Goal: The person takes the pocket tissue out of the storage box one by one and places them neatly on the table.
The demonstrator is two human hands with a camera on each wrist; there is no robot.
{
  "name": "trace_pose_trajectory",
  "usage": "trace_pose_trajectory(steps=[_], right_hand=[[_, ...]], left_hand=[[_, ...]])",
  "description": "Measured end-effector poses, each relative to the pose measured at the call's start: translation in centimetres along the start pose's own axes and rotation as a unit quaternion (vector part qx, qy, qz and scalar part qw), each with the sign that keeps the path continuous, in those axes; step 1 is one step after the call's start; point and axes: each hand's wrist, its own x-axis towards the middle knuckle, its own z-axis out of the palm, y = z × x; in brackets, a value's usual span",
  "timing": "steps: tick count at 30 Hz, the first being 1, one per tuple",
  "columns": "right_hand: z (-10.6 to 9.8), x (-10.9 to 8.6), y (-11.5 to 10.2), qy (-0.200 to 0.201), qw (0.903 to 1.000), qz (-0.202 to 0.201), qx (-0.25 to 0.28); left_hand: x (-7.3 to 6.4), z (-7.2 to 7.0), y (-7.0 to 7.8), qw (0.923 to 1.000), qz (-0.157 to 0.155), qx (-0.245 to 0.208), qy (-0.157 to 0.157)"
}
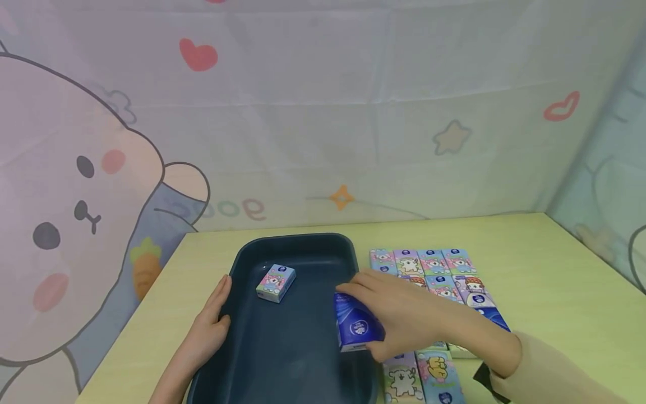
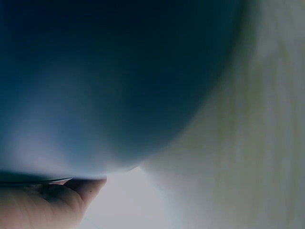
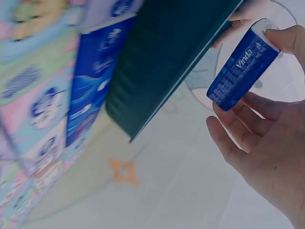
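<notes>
Above the right side of the dark blue tray (image 1: 298, 348), my right hand (image 1: 404, 308) pinches a blue tissue pack (image 1: 357, 322) between thumb and fingers. In the right wrist view the same tissue pack (image 3: 244, 64) shows "Vinda" on its side, with the thumb on one end and fingertips at the other. My left hand (image 1: 204, 331) rests along the tray's left side, its fingers straight against the outer wall. A small pink and light blue tissue pack (image 1: 276, 283) lies inside the tray, toward the back left.
Several cartoon-printed tissue packs (image 1: 434, 262) lie in rows on the yellow table (image 1: 560, 308) right of the tray, partly hidden by my right arm. A blue pack (image 1: 493, 317) lies among them. A printed cloth (image 1: 313, 112) hangs behind the table.
</notes>
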Motion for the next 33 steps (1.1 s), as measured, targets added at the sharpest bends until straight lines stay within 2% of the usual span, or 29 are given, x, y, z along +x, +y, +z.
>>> trace_pose_trajectory(steps=[6,12,19,28,31,33], right_hand=[[0.1,-3.0,1.0,0.007,0.9994,0.031,0.016],[0.2,-5.9,1.8,-0.002,0.9979,0.057,0.030],[0.9,-8.8,2.6,0.012,0.9968,0.078,0.000],[2.3,-11.7,4.2,-0.003,0.9924,0.123,-0.004],[2.8,-12.4,4.6,-0.036,0.9860,0.161,0.022],[3.1,-12.8,4.9,-0.066,0.9768,0.195,0.057]], left_hand=[[-0.1,-0.1,0.2,1.0000,-0.006,-0.001,-0.001],[0.0,-0.1,0.2,1.0000,-0.005,0.001,-0.004],[0.0,-0.1,0.1,0.9999,-0.007,0.005,-0.007],[0.1,-0.2,0.0,0.9998,-0.014,0.002,-0.013],[0.1,-0.2,0.1,0.9998,-0.013,0.001,-0.013],[0.1,-0.2,0.1,0.9998,-0.012,0.000,-0.013]])
